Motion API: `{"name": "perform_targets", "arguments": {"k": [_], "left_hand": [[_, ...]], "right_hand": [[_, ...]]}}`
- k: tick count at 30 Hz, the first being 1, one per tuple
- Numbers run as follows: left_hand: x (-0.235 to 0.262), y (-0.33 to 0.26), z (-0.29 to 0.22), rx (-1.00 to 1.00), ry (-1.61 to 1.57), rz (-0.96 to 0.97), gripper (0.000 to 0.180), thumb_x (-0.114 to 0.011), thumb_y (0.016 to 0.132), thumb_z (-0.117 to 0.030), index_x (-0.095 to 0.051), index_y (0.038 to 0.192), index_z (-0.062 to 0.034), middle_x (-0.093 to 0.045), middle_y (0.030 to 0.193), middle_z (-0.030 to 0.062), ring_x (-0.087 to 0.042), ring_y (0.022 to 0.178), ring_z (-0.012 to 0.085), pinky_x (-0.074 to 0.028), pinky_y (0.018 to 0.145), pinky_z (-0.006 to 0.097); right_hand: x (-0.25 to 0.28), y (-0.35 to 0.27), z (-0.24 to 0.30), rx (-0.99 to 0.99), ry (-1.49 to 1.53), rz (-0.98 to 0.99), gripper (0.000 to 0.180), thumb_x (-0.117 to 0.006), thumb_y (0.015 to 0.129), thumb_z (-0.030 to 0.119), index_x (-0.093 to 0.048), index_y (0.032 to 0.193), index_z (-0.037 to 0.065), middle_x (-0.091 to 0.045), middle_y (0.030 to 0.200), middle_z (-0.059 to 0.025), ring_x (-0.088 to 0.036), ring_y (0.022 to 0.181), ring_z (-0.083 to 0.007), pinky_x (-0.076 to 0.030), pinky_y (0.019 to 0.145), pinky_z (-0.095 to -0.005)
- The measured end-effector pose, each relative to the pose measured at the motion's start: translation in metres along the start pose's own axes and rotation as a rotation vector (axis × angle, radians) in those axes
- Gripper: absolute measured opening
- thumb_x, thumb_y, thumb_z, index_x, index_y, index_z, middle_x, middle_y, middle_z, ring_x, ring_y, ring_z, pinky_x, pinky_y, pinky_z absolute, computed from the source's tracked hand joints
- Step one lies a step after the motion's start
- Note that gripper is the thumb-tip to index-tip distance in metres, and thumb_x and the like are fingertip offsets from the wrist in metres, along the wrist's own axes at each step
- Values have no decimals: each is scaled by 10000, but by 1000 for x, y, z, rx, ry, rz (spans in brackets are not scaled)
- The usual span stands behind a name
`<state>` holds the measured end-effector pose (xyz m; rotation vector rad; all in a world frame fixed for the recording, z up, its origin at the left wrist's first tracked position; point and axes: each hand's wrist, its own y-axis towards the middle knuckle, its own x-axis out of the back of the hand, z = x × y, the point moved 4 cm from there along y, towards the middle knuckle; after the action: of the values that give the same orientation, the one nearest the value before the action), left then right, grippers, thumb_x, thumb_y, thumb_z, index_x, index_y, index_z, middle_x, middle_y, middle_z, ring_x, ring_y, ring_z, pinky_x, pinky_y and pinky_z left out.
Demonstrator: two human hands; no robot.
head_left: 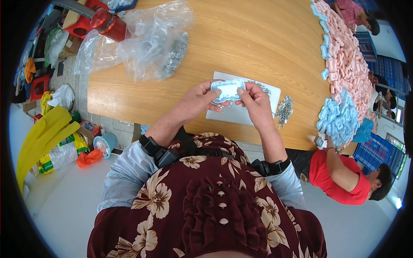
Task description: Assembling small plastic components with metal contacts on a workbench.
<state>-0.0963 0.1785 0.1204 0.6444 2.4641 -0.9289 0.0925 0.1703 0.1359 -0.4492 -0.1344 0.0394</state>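
Note:
Between my two hands I hold a light-blue plastic shell [228,91], a small rounded piece with a paler recessed middle. My left hand [200,95] grips its left end, thumb on top and fingers beneath. The right end is pinched by my right hand [255,99], its thumb also on the upper face. Under the shell lies a white rectangular board [234,112] with small silvery metal parts on it, partly hidden by my hands. A pile of similar silvery parts [284,111] sits on the wooden table beside the board's right edge.
A clear plastic bag [142,49] of metal bits and a red jar [108,26] stand at the table's far left. Pink pieces [346,60] and light-blue pieces [337,116] are heaped along the right. A person in a red shirt [340,178] works there.

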Motion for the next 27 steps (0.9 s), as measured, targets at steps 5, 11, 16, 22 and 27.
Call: {"name": "perform_targets", "arguments": {"k": [5, 11, 16, 22, 27], "left_hand": [[1, 4, 3, 52, -121, -42, 398, -469, 1012, -152, -438, 1379, -2, -636, 1173, 147, -680, 1005, 214, -570, 826, 304], [4, 7, 10, 26, -213, -62, 385, -427, 994, -134, -454, 1337, 40, -631, 1183, 149, -677, 1016, 227, -569, 834, 315], [-7, 9, 8, 67, -254, -60, 402, -415, 984, -107, -441, 1362, 24, -618, 1207, 155, -669, 1016, 227, -558, 853, 306], [-15, 17, 18, 12, -32, -221, 387, -493, 990, -107, -468, 1356, 15, -629, 1170, 116, -671, 974, 184, -562, 803, 280], [-15, 21, 22, -6, 41, -330, 392, -528, 987, -115, -478, 1361, -7, -631, 1160, 92, -671, 964, 174, -561, 783, 273]], "right_hand": [[2, 7, -11, 2, 41, 20, 290, -608, 951, 242, -643, 1084, -13, -674, 897, -64, -624, 721, -120, -469, 639, -268], [3, 6, -6, -83, 82, 26, 306, -627, 965, 250, -610, 1125, -11, -650, 896, -38, -601, 702, -98, -462, 630, -232], [12, 15, -18, -73, 44, 24, 312, -617, 965, 280, -634, 1097, -2, -662, 879, -46, -593, 682, -98, -467, 619, -243], [20, 26, -41, -41, 77, 55, 317, -601, 968, 288, -647, 1068, -9, -675, 845, -67, -605, 679, -111, -487, 623, -254], [21, 32, -51, -24, 170, 115, 300, -581, 979, 268, -647, 1084, -5, -675, 833, -68, -614, 688, -113, -496, 641, -257]]}}
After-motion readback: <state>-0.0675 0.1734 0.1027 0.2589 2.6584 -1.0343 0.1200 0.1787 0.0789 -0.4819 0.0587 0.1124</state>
